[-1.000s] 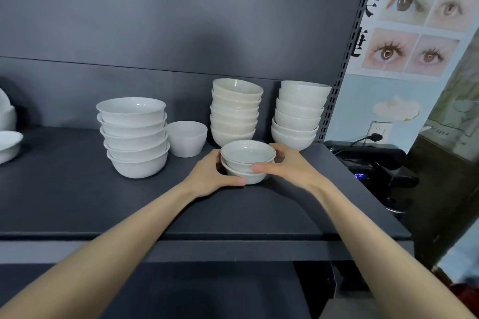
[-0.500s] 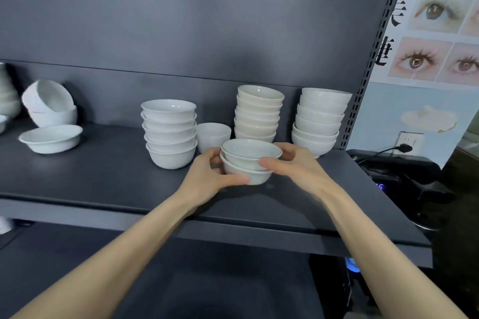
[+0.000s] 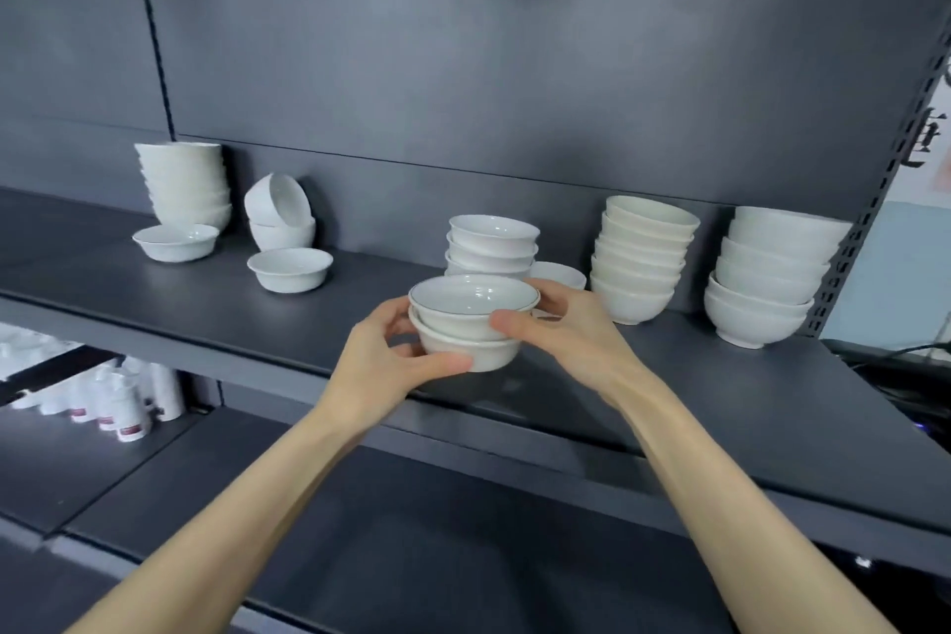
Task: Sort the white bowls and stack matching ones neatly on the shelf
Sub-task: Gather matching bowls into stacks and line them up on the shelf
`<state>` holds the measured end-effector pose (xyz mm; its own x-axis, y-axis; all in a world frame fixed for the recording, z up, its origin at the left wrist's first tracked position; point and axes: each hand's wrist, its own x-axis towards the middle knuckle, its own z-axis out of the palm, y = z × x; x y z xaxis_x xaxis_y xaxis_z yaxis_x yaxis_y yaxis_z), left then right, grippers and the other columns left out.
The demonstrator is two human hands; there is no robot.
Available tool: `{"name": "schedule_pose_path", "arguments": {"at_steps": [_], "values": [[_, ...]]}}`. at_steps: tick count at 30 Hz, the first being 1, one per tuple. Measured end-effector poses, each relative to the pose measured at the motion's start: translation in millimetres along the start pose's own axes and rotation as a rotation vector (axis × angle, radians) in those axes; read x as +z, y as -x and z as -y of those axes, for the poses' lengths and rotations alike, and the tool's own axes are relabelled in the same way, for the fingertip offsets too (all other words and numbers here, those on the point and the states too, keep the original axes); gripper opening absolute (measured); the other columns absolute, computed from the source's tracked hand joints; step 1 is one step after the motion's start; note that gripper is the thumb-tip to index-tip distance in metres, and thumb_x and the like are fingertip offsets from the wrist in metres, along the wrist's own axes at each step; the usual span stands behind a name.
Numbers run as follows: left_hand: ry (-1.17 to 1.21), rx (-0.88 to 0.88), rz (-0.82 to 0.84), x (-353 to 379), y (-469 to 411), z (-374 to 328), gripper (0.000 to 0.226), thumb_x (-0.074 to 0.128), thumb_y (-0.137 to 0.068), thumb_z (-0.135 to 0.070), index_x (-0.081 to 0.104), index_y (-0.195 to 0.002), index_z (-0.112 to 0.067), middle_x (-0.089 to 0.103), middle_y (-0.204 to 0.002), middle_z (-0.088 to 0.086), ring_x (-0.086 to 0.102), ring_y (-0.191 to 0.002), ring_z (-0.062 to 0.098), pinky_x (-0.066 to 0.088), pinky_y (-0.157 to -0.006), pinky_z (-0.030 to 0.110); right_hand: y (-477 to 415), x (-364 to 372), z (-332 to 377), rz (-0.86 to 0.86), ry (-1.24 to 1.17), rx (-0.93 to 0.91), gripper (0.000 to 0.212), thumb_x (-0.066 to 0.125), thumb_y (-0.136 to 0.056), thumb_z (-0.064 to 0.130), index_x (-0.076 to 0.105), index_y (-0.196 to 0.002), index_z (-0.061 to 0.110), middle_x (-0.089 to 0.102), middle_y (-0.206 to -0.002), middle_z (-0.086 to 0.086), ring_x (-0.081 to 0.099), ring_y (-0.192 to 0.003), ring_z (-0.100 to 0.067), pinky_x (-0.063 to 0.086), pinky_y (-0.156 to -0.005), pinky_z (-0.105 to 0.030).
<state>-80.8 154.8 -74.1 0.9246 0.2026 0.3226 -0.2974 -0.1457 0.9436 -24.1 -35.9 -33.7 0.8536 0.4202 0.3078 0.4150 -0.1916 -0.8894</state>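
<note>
Just above shelf edge, held bowls

A single head-worn wide-angle view looks forward and slightly down at the dark shelf, close enough that both forearms rise from the bottom edge and meet near centre. It faces the grey back panel squarely, with the shelf board slanting from 9 o'clock down toward 4 o'clock and a lower shelf filling 6 o'clock. There is no second view, so nothing is shared.
</note>
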Motion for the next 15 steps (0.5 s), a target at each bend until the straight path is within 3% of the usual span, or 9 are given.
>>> {"name": "schedule_pose_path", "arguments": {"at_steps": [5, 9, 10, 12, 15], "values": [[-0.003, 0.011, -0.021, -82, -5, 10, 0.072, 0.086, -0.064, -0.006, 0.054, -0.128, -0.015, 0.067, -0.117, -0.001, 0.071, -0.094, 0.011, 0.056, -0.080, 0.020, -29, 75, 18, 0.040, 0.023, -0.020, 0.038, 0.077, -0.078, 0.030, 0.066, -0.112, 0.018, 0.070, -0.107, 0.013, 0.063, -0.102, -0.005, 0.048, -0.089, -0.020], [-0.008, 0.022, -0.010, -150, -13, 21, 0.065, 0.085, -0.064, -0.002, 0.058, -0.120, -0.018, 0.069, -0.112, -0.004, 0.069, -0.099, 0.011, 0.054, -0.076, 0.018, -53, 138, 28, 0.043, 0.003, 0.052, 0.097, 0.085, -0.061, 0.048, 0.039, -0.144, 0.028, 0.054, -0.135, 0.008, 0.050, -0.125, -0.009, 0.040, -0.104, -0.027], [-0.009, 0.023, -0.009, -165, -16, 24, 0.064, 0.085, -0.064, -0.001, 0.058, -0.119, -0.019, 0.069, -0.111, -0.005, 0.069, -0.098, 0.012, 0.054, -0.076, 0.017, -58, 151, 30, 0.040, 0.013, 0.048, 0.094, 0.085, -0.061, 0.048, 0.041, -0.143, 0.030, 0.056, -0.135, 0.008, 0.051, -0.125, -0.009, 0.040, -0.106, -0.029], [-0.005, 0.015, -0.007, -191, -23, 31, 0.065, 0.085, -0.064, -0.001, 0.057, -0.120, -0.018, 0.069, -0.110, -0.005, 0.070, -0.095, 0.010, 0.053, -0.075, 0.016, -66, 177, 37, 0.029, 0.017, 0.040, 0.066, 0.082, -0.072, 0.035, 0.053, -0.131, 0.029, 0.062, -0.123, 0.013, 0.056, -0.114, -0.002, 0.043, -0.103, -0.024], [-0.005, 0.010, 0.002, -223, -37, 41, 0.066, 0.085, -0.065, -0.001, 0.056, -0.122, -0.015, 0.068, -0.111, -0.004, 0.069, -0.093, 0.004, 0.053, -0.074, 0.014, -80, 206, 44, -0.001, -0.006, 0.015, 0.038, 0.078, -0.079, 0.021, 0.063, -0.112, 0.010, 0.068, -0.105, 0.006, 0.061, -0.093, -0.009, 0.047, -0.087, -0.019]]}}
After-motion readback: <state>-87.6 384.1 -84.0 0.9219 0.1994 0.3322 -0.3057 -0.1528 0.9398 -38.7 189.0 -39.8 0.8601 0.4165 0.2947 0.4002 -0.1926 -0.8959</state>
